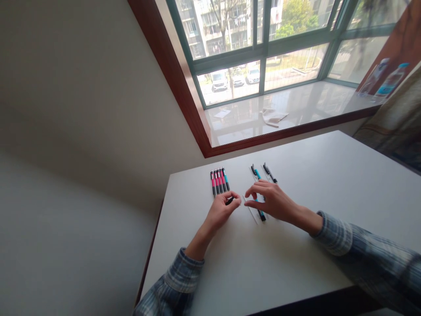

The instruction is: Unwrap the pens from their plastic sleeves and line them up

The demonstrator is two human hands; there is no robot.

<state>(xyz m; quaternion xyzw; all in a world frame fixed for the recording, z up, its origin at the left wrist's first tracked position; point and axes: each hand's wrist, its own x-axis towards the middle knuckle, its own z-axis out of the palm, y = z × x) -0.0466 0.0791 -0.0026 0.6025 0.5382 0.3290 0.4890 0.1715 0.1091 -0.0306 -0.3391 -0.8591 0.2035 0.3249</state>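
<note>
My left hand (222, 208) is closed, thumb against fingers, around a small black pen part (230, 201); most of that part is hidden. Just to its right hovers my right hand (270, 198), thumb and index finger apart with nothing visible gripped. A thin white pen refill (251, 211) lies close to its fingertips. Under and beside the right hand are a blue-and-black pen barrel (261, 215) and a black clipped pen part (265, 168), partly covered by the hand. Beyond my left hand, several pink-and-black pens (217, 181) lie side by side with one blue-and-black pen (226, 179).
The white table (283, 267) stands against a wall below a brown-framed window sill (237, 131). A crumpled cloth or paper (273, 117) and plastic bottles (391, 82) are on the sill. A curtain (391, 120) hangs at the right.
</note>
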